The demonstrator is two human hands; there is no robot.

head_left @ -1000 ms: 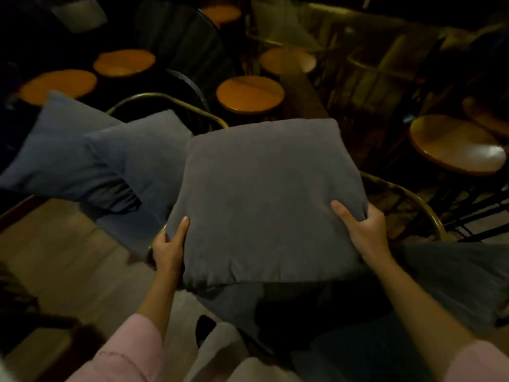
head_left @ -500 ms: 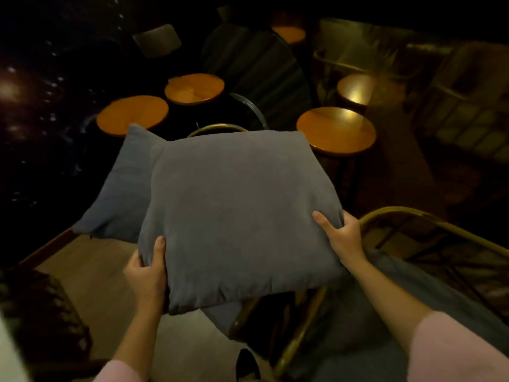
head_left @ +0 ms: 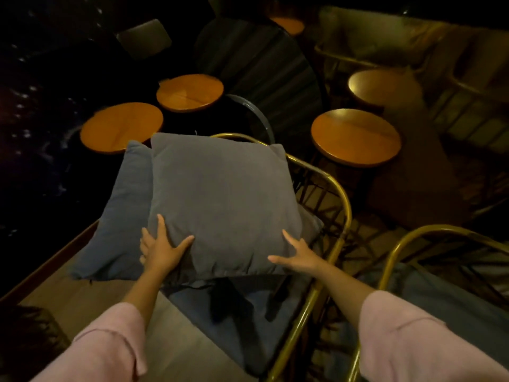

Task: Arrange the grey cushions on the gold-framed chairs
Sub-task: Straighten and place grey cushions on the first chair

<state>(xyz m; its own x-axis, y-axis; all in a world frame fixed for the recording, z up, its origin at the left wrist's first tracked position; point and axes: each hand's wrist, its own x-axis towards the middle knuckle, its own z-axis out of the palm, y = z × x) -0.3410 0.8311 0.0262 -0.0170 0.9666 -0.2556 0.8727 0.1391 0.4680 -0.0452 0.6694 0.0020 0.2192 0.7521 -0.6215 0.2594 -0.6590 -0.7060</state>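
Left hand (head_left: 162, 250) flat, right hand (head_left: 298, 253) splayed on grey cushion (head_left: 220, 205); neither grips. Advice: press it square against far chair frame (head_left: 334, 186).

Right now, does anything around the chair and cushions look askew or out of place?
Mildly. The blue-grey cushion leans tilted off the gold-framed chair's left side, half behind the grey cushion under both hands. Nothing looks spilled or damaged.

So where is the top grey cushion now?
Centre of the head view, the top cushion leans on the gold chair, overlapping a bluer cushion; both hands at its near edge.
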